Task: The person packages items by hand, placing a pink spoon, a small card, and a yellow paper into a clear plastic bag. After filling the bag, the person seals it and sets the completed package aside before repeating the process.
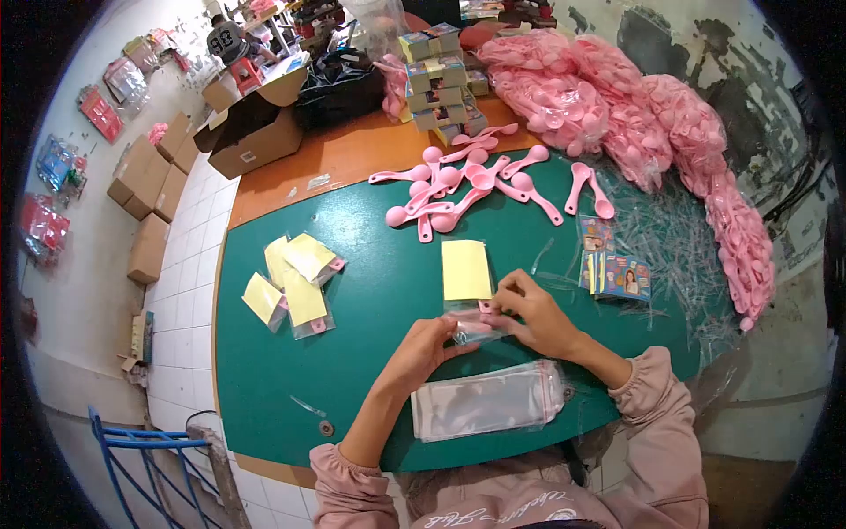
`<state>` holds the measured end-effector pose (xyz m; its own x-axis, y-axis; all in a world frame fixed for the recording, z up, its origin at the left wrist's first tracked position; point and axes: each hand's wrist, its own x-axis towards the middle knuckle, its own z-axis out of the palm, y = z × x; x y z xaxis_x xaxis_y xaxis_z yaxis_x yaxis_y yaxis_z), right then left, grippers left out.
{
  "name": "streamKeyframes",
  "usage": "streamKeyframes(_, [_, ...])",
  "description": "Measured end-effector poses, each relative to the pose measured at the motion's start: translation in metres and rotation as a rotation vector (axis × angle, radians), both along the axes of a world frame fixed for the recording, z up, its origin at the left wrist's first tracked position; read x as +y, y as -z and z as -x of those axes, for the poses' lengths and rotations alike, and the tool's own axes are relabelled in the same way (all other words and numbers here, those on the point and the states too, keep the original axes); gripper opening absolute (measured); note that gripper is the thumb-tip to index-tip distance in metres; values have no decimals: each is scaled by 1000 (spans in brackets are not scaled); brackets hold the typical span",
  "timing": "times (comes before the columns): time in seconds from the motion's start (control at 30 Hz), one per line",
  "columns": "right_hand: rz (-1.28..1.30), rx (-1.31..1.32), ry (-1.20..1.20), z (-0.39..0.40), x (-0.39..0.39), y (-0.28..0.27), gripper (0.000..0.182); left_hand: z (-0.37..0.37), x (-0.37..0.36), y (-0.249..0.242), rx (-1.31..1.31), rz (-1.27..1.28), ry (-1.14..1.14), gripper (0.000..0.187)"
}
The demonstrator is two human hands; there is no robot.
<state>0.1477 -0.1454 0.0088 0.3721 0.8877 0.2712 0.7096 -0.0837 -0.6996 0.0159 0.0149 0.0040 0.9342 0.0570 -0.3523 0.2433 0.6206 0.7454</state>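
In front of me on the green table lies a clear plastic bag [476,329] with a yellow card [465,271] inside, and the pink end of a spoon shows at the card's lower edge. My left hand [427,351] pinches the left side of the bag's near end. On the right side, the fingers of my right hand [531,316] are closed on the same bag beside the pink end. Closer to my body is a stack of flat clear bags [485,402]. Filled bags with yellow cards [306,298] lie in a loose pile to the left.
Loose pink measuring spoons [480,179] are scattered farther back. Small printed cards [624,275] lie at right, beside clear plastic strips [656,234]. Large bags of pink spoons [608,97] line the wall. Bundled cards [438,79] and an open carton [251,141] stand behind; a person [231,42] sits beyond.
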Motion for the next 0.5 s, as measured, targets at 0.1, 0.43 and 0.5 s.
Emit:
streamKeyframes(0.1, [-36, 174, 62, -1, -5, 0, 15, -3, 5, 2, 94, -136, 72, 27])
streamKeyframes(0.43, [28, 695, 18, -12, -10, 17, 11, -7, -7, 5, -153, -1138, -35, 16])
streamKeyframes(0.5, [-15, 773, -10, -11, -7, 20, 10, -6, -9, 3, -129, -1138, -54, 16])
